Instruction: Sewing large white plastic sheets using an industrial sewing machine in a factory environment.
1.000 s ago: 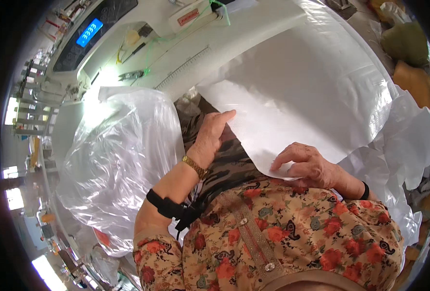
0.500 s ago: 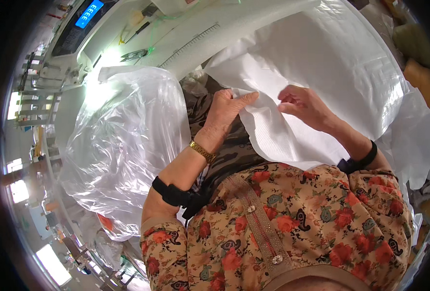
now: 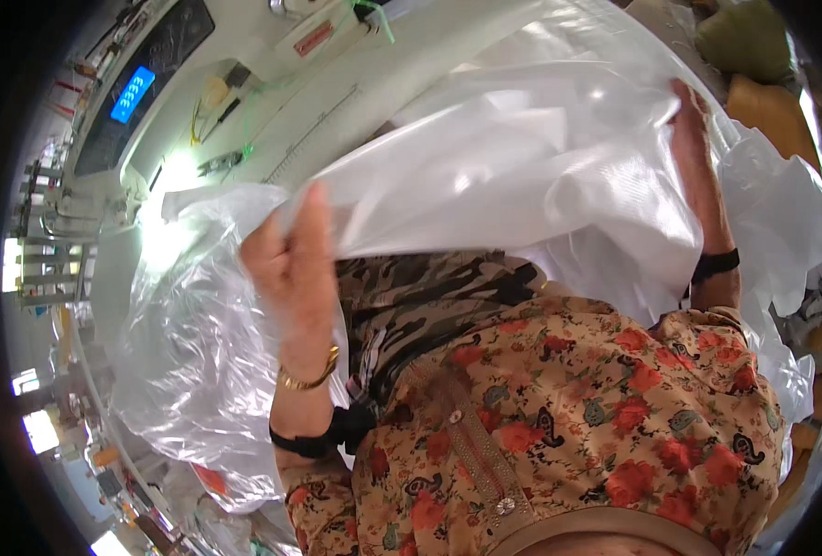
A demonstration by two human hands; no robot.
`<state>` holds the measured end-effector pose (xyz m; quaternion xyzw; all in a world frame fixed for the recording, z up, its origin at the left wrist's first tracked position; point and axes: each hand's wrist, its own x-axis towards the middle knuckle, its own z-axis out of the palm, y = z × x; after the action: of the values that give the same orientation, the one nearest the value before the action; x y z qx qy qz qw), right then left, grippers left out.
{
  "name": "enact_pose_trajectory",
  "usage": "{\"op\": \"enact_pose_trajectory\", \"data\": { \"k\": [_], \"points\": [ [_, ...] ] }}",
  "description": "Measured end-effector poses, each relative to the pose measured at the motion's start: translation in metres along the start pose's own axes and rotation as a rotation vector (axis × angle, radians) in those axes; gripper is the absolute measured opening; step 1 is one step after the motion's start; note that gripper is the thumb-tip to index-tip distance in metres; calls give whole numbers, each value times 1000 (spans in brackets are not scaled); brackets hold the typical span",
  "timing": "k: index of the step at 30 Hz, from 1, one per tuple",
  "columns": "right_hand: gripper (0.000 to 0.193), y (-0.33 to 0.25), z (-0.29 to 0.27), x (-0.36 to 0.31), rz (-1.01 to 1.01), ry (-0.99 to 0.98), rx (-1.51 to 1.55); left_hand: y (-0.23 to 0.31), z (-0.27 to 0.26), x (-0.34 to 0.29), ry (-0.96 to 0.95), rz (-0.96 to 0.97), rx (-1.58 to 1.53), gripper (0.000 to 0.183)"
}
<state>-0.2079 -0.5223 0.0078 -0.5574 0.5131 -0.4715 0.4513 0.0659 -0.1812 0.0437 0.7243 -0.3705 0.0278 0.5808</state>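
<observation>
A white, semi-translucent plastic sheet [image 3: 485,176] is stretched between my two hands above my lap, its front edge hanging in a loose curve. My left hand [image 3: 292,264], smeared by motion, closes on the sheet's left corner between thumb and fingers. At the sheet's far right end, my right hand [image 3: 690,116] grips the gathered edge; its fingertips are partly hidden by the plastic. Just left of my left hand lies a heap of clear, crinkled plastic [image 3: 198,352]. Below the sheet, camouflage-patterned cloth [image 3: 429,292] covers my lap.
Ahead is a pale sewing machine table with a ruler scale [image 3: 313,134], small snips [image 3: 219,163] and a control panel with a lit blue display [image 3: 133,94]. More white plastic [image 3: 777,213] hangs at the right, near brown and olive bundles [image 3: 744,42].
My hands have moved apart, the left toward the left and the right outward and away from me. Between them the white sheet has been lifted and spread wide.
</observation>
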Motion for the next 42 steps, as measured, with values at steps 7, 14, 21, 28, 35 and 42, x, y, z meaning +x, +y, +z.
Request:
{"op": "enact_pose_trajectory", "data": {
  "k": [7, 14, 21, 28, 35, 42],
  "points": [
    [27, 30, -102, 68, -14, 118, -137, -53, -113, 18, 380, 452, 758, 25],
    [30, 48, -126, 109, -78, 68, -311, -147, -297, 22, 680, -179, 406, 31],
    [36, 82, -120, 127, -83, -32, -515, -145, -310, -13, 584, -35, 618, 32],
    [44, 118, -79, 136, -105, -199, -722, -117, -341, -69, 481, 63, 872, 33],
    [53, 148, -54, 138, -159, -340, -952, -91, -346, -116, 363, 115, 1056, 35],
    [63, 170, -31, 147, -247, -422, -1140, -83, -370, -111, 348, -150, 1281, 38]
  ]
}}
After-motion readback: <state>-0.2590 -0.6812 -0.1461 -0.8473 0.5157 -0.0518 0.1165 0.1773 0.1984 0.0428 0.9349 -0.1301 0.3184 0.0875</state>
